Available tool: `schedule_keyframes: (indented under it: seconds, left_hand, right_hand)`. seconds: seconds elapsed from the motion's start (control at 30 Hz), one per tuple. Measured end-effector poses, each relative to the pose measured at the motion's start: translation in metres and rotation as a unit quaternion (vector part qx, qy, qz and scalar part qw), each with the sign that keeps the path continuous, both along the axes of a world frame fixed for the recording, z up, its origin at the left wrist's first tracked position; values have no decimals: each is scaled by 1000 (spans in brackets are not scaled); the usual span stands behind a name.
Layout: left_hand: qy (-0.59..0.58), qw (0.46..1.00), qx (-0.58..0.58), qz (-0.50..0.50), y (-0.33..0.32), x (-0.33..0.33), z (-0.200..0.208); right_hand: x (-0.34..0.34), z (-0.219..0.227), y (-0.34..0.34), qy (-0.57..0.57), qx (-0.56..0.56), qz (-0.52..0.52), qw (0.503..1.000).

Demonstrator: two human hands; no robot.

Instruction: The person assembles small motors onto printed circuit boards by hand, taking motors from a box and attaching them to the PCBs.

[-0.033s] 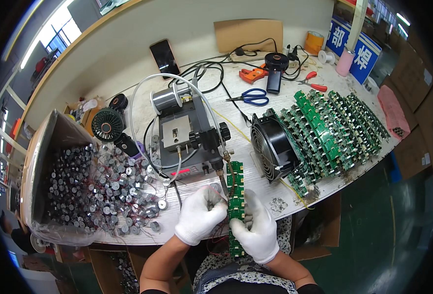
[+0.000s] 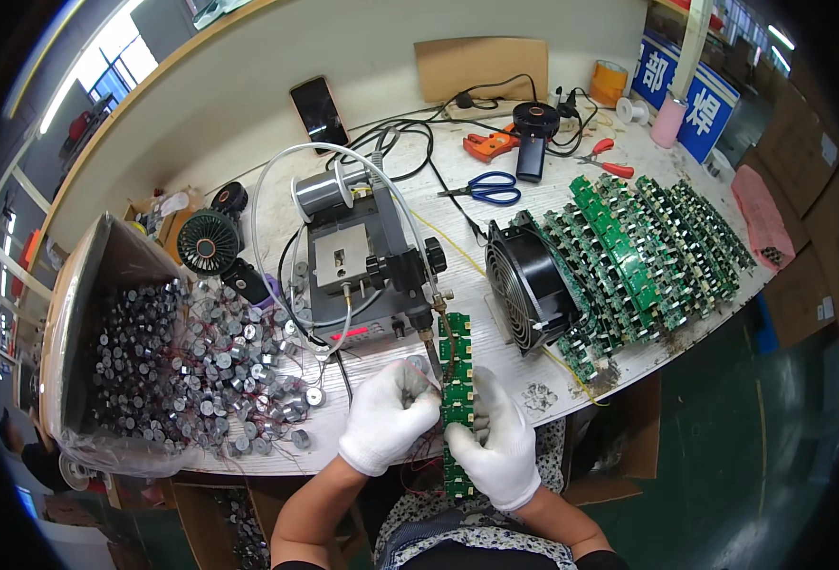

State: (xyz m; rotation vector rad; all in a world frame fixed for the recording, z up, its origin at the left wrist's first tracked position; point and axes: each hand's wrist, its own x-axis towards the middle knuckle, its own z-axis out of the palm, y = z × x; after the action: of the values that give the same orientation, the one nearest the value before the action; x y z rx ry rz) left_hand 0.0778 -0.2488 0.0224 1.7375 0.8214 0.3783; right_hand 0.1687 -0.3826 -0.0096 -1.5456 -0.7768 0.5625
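Observation:
A long green strip of circuit boards stands lengthwise in front of me, reaching past the table's front edge. My right hand, in a white glove, grips the strip from its right side, thumb on top. My left hand, also gloved, is closed in a pinch beside the strip's left edge. A small grey round motor shows at its fingertips, partly hidden; thin red wires hang below that hand. Directly above the fingers, a soldering iron on a stand points down at the strip's left edge.
Left, a box lined with plastic spills grey motors over the table. Behind the iron stands a soldering machine with a solder spool. Right are a black fan and stacked circuit boards. Blue-handled scissors lie farther back.

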Motion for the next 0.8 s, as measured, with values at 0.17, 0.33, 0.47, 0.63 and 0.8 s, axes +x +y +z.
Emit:
schedule_keyframes:
  seconds: [0.17, 0.33, 0.47, 0.63, 0.8]
  left_hand:
    - [18, 1000, 0, 0, 2, 0, -5]
    - [14, 1000, 22, -12, 5, -2, -10]
    - [-16, 999, 4, -27, 7, -5, -16]
    - [1, 992, -123, -30, 9, -10, -22]
    - [-35, 991, -127, -23, 2, -11, -27]
  right_hand:
    - [2, 7, 3, 60, 2, 8, 998]
    - [2, -2, 1, 82, -4, 12, 997]
    - [1, -6, 0, 105, -1, 16, 994]
    - [1, -4, 1, 134, 13, 21, 991]
    - [1, -4, 2, 156, 29, 29, 987]
